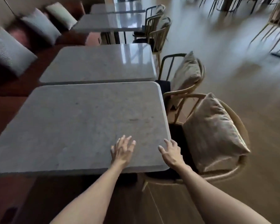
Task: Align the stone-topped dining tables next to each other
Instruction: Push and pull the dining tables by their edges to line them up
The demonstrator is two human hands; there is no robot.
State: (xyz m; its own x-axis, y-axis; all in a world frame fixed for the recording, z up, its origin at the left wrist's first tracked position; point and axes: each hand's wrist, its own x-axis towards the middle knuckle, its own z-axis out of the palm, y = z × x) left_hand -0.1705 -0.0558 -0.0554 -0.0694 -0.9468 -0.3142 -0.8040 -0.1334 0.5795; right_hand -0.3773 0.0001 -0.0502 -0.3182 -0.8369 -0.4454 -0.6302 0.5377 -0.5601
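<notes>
The nearest grey stone-topped table point(74, 123) fills the lower left of the head view. A second stone-topped table point(97, 63) stands just beyond it, with a thin dark gap between their long edges; the near one reaches a little further right. My left hand point(123, 149) lies flat on the near table's top by its front right corner, fingers spread. My right hand point(171, 152) hovers over that corner's rounded edge, fingers apart, holding nothing. Whether it touches the stone I cannot tell.
A wooden chair with a tan cushion point(215, 135) stands tight against the near table's right side; another chair point(186, 73) sits beyond it. A red bench with grey pillows point(8, 50) runs along the left. More tables point(110, 23) and chairs stand further back.
</notes>
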